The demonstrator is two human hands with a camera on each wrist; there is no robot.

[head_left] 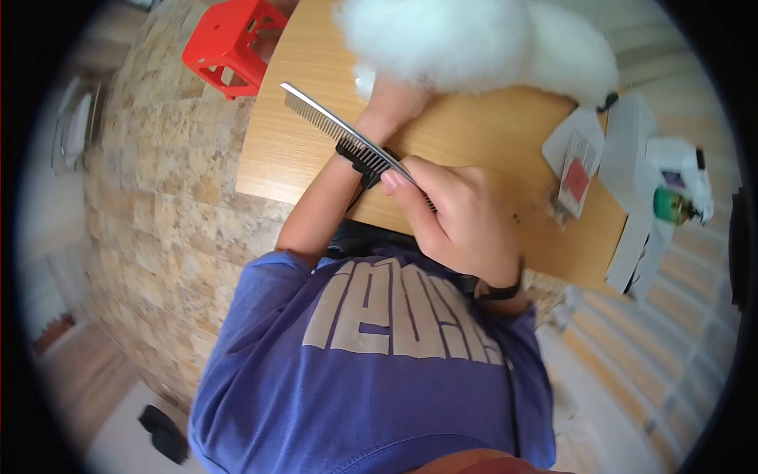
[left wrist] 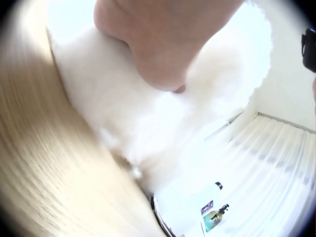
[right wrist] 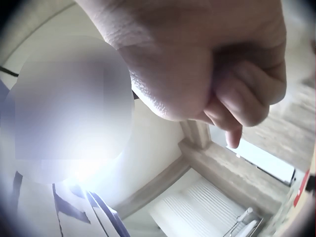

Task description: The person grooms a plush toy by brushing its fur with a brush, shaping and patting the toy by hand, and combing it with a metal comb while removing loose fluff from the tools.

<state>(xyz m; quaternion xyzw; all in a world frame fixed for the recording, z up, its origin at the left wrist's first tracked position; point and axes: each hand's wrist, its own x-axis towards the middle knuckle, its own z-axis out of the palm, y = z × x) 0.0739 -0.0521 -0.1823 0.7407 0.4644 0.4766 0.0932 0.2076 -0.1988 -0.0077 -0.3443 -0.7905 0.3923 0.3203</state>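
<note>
My right hand (head_left: 470, 221) grips a metal grooming comb (head_left: 335, 122) by one end, with thumb and fingers closed about it. The comb points to the upper left and passes over my left wrist in the head view. A fluffy white animal, apparently a dog (head_left: 474, 47), is on the wooden table (head_left: 276, 154). My left hand (head_left: 399, 103) is against its fur, and most of its fingers are hidden there. The left wrist view shows that hand (left wrist: 158, 44) against the white coat (left wrist: 89, 74). Curled fingers of my right hand (right wrist: 197, 64) appear in the right wrist view.
A red plastic stool (head_left: 233, 47) stands beyond the table's left side. At the right are a white open box (head_left: 628, 158), a card with a red patch (head_left: 578, 178), a green pump bottle (head_left: 671, 205) and a white bottle (head_left: 683, 170). A small fur tuft (head_left: 560, 207) lies near the card.
</note>
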